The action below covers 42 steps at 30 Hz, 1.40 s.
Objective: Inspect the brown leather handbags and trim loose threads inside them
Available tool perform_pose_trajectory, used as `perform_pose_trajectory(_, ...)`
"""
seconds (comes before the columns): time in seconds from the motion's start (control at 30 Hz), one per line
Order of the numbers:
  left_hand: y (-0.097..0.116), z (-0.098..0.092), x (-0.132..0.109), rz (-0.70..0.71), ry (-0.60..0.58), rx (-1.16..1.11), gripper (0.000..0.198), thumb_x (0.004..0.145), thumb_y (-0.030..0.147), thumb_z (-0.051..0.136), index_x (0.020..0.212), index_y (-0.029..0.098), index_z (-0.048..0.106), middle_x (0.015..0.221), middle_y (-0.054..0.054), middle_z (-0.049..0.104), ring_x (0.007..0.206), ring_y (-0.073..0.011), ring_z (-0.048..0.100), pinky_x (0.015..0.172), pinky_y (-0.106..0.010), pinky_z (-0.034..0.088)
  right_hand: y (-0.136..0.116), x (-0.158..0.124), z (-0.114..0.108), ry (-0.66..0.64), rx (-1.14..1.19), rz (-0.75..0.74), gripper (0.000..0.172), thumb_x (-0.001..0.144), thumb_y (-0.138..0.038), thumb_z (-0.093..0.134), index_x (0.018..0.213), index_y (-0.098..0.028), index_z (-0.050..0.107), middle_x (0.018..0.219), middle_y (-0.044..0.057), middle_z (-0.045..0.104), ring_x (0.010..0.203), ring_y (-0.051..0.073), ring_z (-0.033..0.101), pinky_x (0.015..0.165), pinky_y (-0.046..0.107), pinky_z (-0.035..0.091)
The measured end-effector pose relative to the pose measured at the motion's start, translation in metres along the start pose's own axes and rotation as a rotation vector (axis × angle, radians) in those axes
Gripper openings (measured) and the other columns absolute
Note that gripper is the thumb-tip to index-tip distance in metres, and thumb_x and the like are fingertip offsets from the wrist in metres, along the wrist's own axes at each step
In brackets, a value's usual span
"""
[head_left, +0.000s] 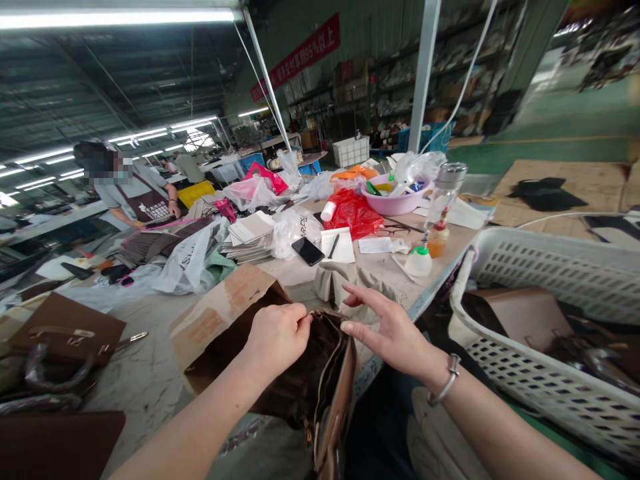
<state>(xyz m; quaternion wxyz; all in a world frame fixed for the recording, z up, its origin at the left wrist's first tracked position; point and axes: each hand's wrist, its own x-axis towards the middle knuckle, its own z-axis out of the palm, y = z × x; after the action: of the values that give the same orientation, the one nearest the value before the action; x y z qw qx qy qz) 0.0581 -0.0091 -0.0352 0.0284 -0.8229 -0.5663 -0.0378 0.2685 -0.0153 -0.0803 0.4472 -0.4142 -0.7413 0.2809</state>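
Note:
A brown handbag (330,393) lies at the table's near edge with its mouth spread and its dark lining showing. My left hand (279,333) is closed on the bag's far rim, thumb and fingers pinched together. On the right, my right hand (377,327) has its fingers apart, the thumb at the rim's corner and the other fingers raised off it. Behind my left forearm sits an open cardboard box (225,300), its inside dark. A crumpled grey-beige cloth (330,280) lies just beyond the bag.
To the right stands a white plastic basket (540,373) with brown bags inside. More brown bags (65,327) lie at left. Farther back are a phone (307,251), a notepad with pen, a red plastic bag (353,212), a purple basin (395,202) and bottles. A co-worker (135,187) stands across the table.

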Motion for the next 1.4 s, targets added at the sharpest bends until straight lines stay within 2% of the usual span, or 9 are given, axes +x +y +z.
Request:
perform_pose_trajectory(0.2,-0.004,-0.012,-0.002,-0.091,-0.107,-0.155,0.033,0.082,0.047,0.049,0.069,0.021,0.065,0.066,-0.001,0.066,0.062,-0.0152,0.058,0.056,-0.024,0.032,0.054,0.022,0.002,0.104,-0.302,0.070,0.046,0.083,-0.037,0.055,0.125,-0.020,0.050,0.115,0.011,0.057,0.104,0.023,0.055,0.091,0.042,0.044)
perform_pose_trajectory(0.4,-0.008,-0.019,-0.016,-0.082,-0.198,-0.235,0.034,0.080,0.052,0.051,0.073,0.022,0.064,0.066,0.000,0.066,0.061,-0.0150,0.058,0.056,-0.023,0.032,0.096,0.036,0.030,-0.134,-0.569,0.101,0.071,0.074,-0.040,0.064,0.137,-0.021,0.037,0.133,0.016,0.042,0.118,0.029,0.043,0.096,0.046,0.038)
perform_pose_trajectory(0.57,-0.008,-0.006,-0.015,-0.071,-0.141,-0.029,0.049,0.089,0.048,0.035,0.059,0.019,0.060,0.055,-0.003,0.061,0.053,-0.0166,0.056,0.052,-0.026,0.027,0.115,0.035,0.048,-0.276,-0.533,0.139,0.023,0.075,-0.013,0.055,0.091,-0.017,0.070,0.099,0.011,0.063,0.095,0.021,0.058,0.086,0.032,0.043)
perform_pose_trajectory(0.63,-0.009,-0.002,-0.014,-0.073,-0.135,-0.024,0.049,0.089,0.048,0.034,0.060,0.019,0.061,0.055,-0.003,0.062,0.054,-0.0169,0.057,0.052,-0.026,0.028,0.115,0.039,0.042,-0.244,-0.528,0.164,0.021,0.076,-0.010,0.048,0.079,-0.014,0.069,0.086,0.010,0.065,0.086,0.020,0.059,0.082,0.030,0.045)
perform_pose_trajectory(0.8,-0.010,0.002,-0.013,-0.070,-0.119,-0.051,0.049,0.090,0.046,0.033,0.061,0.019,0.063,0.056,-0.004,0.062,0.055,-0.0177,0.059,0.053,-0.027,0.030,0.068,0.059,0.003,-0.185,-0.411,0.142,0.026,0.083,-0.017,0.041,0.091,-0.018,0.065,0.092,0.003,0.065,0.086,0.016,0.060,0.078,0.026,0.047)
perform_pose_trajectory(0.9,-0.010,0.003,-0.012,-0.058,-0.110,-0.059,0.049,0.090,0.045,0.033,0.062,0.019,0.064,0.057,-0.006,0.064,0.057,-0.0187,0.060,0.054,-0.027,0.033,0.014,0.069,-0.013,-0.259,-0.080,0.016,0.023,0.078,-0.015,0.046,0.084,-0.017,0.068,0.093,0.003,0.064,0.090,0.017,0.059,0.080,0.025,0.045)
perform_pose_trajectory(1.03,-0.011,0.002,-0.012,-0.085,-0.137,-0.098,0.041,0.088,0.039,0.036,0.067,0.020,0.066,0.064,-0.007,0.067,0.062,-0.0202,0.063,0.053,-0.026,0.034,-0.036,0.070,-0.004,-0.479,-0.106,-0.134,0.025,0.074,-0.017,0.056,0.096,-0.020,0.069,0.100,0.002,0.062,0.088,0.015,0.057,0.080,0.024,0.044)
perform_pose_trajectory(1.13,-0.012,0.002,-0.012,-0.097,-0.158,-0.080,0.033,0.084,0.031,0.041,0.068,0.019,0.067,0.067,-0.009,0.069,0.064,-0.0214,0.064,0.054,-0.027,0.036,-0.041,0.068,0.012,-0.553,-0.244,-0.178,0.015,0.080,-0.025,0.056,0.085,-0.020,0.069,0.087,0.002,0.062,0.077,0.013,0.057,0.071,0.022,0.043)
perform_pose_trajectory(1.4,-0.014,0.004,-0.008,-0.125,-0.127,-0.037,0.037,0.083,0.027,0.038,0.069,0.016,0.070,0.068,-0.011,0.069,0.065,-0.0242,0.064,0.061,-0.032,0.044,-0.030,0.059,0.028,-0.385,-0.504,-0.174,0.019,0.079,-0.011,0.049,0.071,-0.018,0.066,0.075,0.002,0.060,0.070,0.011,0.054,0.062,0.020,0.038)
